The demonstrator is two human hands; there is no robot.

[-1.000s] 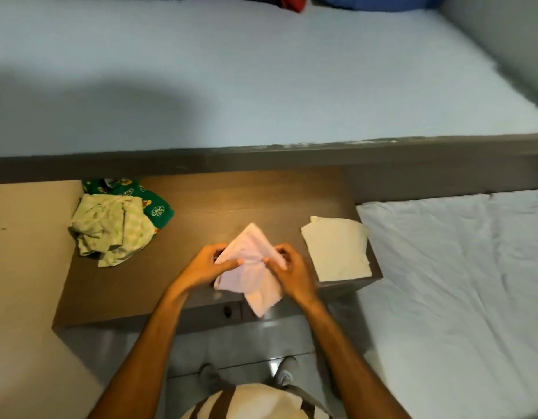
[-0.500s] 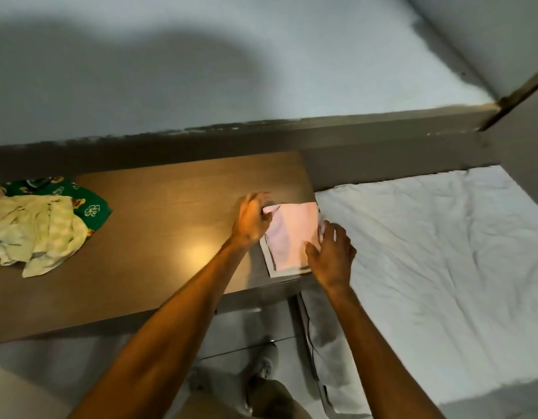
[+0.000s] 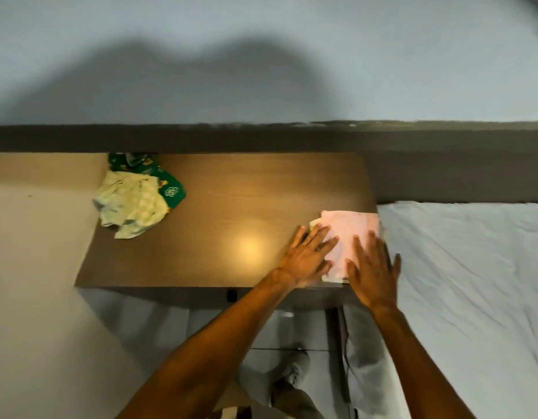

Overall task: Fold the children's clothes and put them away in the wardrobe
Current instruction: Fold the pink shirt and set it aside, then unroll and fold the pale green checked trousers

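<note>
Hands (image 3: 307, 260) now flat on folded pink garment (image 3: 350, 234), fingers spread.

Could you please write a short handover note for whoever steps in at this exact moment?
Left hand: flat, fingers straight, pressing the left side of the folded pink garment.
Right hand: flat, fingers spread over the pink garment's near right edge.
The pink garment lies on top of a folded cream garment at the near right corner of the wooden table.
Done: those two pieces are folded and stacked.
Left: the crumpled pale green garment and the green patterned garment under it, at the table's far left, need folding; nothing is in the wardrobe yet, which is not in view.
</note>
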